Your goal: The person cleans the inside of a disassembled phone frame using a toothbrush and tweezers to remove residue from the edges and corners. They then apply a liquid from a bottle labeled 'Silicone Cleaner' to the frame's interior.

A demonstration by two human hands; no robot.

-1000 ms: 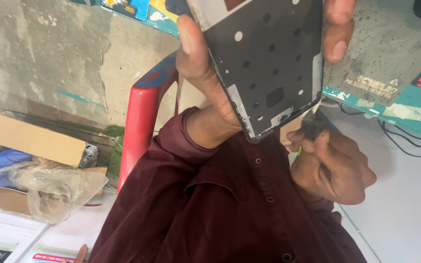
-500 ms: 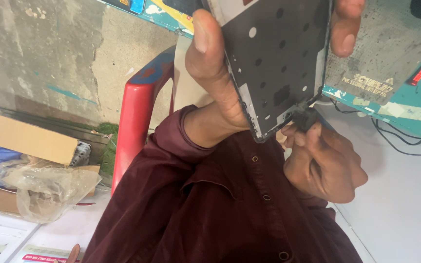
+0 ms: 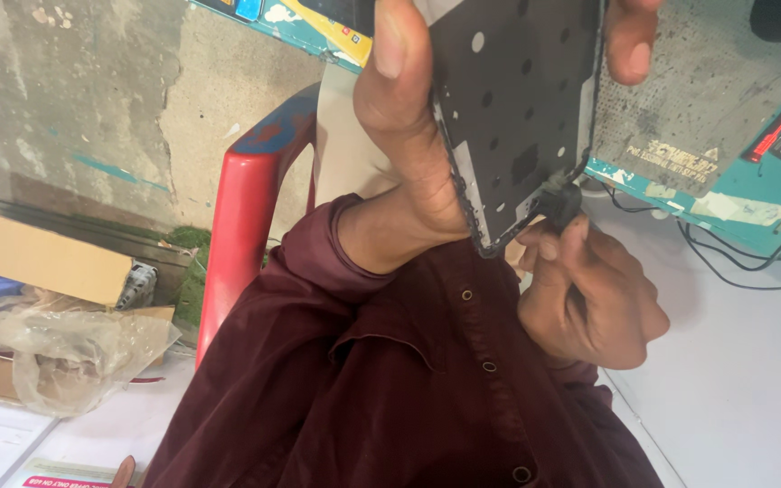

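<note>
Rough grey wall (image 3: 74,99) fills the back, and a red plastic chair (image 3: 246,208) stands in front of it. A brown cardboard box (image 3: 38,258) and a crumpled clear plastic bag (image 3: 74,357) lie low at one side. The left hand (image 3: 409,154) holds a flat dark phone frame (image 3: 522,108) up high, its grip clamped on the two long edges, thumb on one edge and fingers on the other. The frame has many small holes. Just under it, the right hand (image 3: 589,298) pinches a small black part (image 3: 560,201) at the frame's bottom corner, its grip closed on it. A white counter (image 3: 734,380) with black wires (image 3: 734,262) lies behind that hand.
</note>
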